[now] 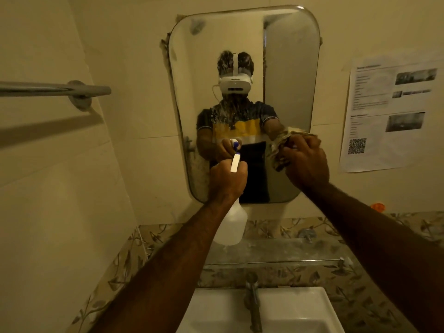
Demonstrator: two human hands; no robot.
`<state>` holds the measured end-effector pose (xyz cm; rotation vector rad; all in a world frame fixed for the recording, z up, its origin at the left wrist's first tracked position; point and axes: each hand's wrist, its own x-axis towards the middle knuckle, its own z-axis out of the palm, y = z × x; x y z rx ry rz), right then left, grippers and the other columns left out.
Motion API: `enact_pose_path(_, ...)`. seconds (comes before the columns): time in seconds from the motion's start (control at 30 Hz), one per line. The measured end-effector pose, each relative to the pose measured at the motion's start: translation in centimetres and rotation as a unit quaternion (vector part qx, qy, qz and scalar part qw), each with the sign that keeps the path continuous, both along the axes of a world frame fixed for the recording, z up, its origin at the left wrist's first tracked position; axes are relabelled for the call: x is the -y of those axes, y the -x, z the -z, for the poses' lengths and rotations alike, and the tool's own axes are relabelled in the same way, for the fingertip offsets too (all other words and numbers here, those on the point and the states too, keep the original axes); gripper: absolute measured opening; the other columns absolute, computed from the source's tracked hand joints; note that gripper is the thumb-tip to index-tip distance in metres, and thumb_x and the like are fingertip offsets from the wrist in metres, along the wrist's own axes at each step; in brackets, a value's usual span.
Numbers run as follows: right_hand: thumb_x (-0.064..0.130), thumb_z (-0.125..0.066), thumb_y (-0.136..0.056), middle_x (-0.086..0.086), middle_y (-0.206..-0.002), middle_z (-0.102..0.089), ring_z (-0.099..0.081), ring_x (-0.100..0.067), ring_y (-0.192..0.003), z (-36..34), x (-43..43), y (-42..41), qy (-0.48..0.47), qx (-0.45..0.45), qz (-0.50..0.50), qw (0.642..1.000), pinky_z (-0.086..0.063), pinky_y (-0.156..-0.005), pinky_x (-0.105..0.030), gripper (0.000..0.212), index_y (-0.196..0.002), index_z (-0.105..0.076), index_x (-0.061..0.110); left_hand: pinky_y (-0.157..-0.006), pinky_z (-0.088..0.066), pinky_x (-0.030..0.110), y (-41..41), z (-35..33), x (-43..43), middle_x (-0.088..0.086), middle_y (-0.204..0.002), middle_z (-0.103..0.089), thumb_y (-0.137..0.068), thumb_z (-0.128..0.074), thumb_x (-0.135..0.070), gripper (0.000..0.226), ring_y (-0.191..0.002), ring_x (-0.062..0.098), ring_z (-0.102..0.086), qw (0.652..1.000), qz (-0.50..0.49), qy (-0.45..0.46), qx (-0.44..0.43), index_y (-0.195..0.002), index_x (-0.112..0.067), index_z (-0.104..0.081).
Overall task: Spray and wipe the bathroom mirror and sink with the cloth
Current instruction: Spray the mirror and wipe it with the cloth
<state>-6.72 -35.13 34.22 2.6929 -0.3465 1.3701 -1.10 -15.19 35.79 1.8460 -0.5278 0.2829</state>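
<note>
Head view, close, facing mirror (242,68)

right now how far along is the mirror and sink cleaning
Early. Done: spray droplets already speckle the mirror at its centre. In hand: the left hand aims the spray bottle at the glass, and the right hand presses the bunched cloth to the lower right. Left: most of the mirror, and the sink looks untouched.
</note>
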Motion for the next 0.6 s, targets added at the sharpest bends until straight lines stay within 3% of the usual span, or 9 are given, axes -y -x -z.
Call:
enact_pose_path(0.07, 0.029, -0.057, -0.087, -0.010, -0.143, -0.049, -0.046, -0.042, -0.124, -1.4, -0.2, -0.3, -0.089, 0.045, -0.021, 0.995, -0.054, -0.080, -0.047, 0.039, -0.125, -0.064, 0.024, -0.061, -0.063, 0.044, -0.1, -0.5, 0.1, 0.000, -0.067, -0.059, -0.098, -0.051, -0.032, 0.023, -0.066, 0.028, -0.069, 1.000, -0.001, 0.005, 0.001, -0.081, -0.018, -0.056)
enact_pose_path(0.23, 0.023, -0.067, -0.082, -0.007, -0.129, -0.050, -0.058, -0.025, -0.108, -5.6, -1.8, -1.9, -0.300, 0.201, -0.118, 0.925, -0.060, -0.085, -0.047, 0.049, -0.128, -0.050, 0.016, -0.059, -0.063, 0.044, -0.7, -1.5, -0.1, 0.007, -0.072, -0.065, -0.098, -0.051, -0.034, 0.026, -0.066, 0.024, -0.068, 1.000, -0.009, 0.007, 0.011, -0.081, -0.016, -0.061)
enact_pose_path(0.37, 0.039, -0.055, -0.078, -0.011, -0.133, -0.048, -0.056, -0.029, -0.116, -6.5, -4.1, -3.6, -0.302, 0.239, -0.101, 0.917, -0.059, -0.090, -0.047, 0.063, -0.134, -0.047, 0.011, -0.058, -0.063, 0.045, -1.7, -2.3, -1.2, 0.004, -0.069, -0.065, -0.096, -0.052, -0.036, 0.028, -0.064, 0.024, -0.067, 0.999, -0.027, 0.022, 0.001, -0.083, -0.016, -0.066)
enact_pose_path(0.47, 0.030, -0.061, -0.083, -0.015, -0.138, -0.045, -0.052, -0.034, -0.121, -6.7, -6.1, -5.3, -0.299, 0.228, -0.100, 0.921, -0.056, -0.092, -0.045, 0.062, -0.140, -0.046, 0.010, -0.058, -0.063, 0.046, -2.9, -2.6, -2.7, 0.010, -0.074, -0.070, -0.095, -0.052, -0.036, 0.032, -0.064, 0.025, -0.068, 0.999, -0.036, 0.029, 0.007, -0.087, -0.013, -0.071)
enact_pose_path(0.6, 0.027, -0.069, -0.086, -0.009, -0.144, -0.043, -0.048, -0.031, -0.126, -6.5, -8.9, -7.9, -0.259, 0.185, -0.130, 0.939, -0.054, -0.096, -0.044, 0.064, -0.144, -0.043, 0.021, -0.060, -0.063, 0.042, -4.0, -3.0, -5.0, 0.003, -0.071, -0.068, -0.096, -0.053, -0.037, 0.026, -0.063, 0.021, -0.068, 0.997, -0.072, 0.028, 0.032, -0.081, -0.019, -0.065)
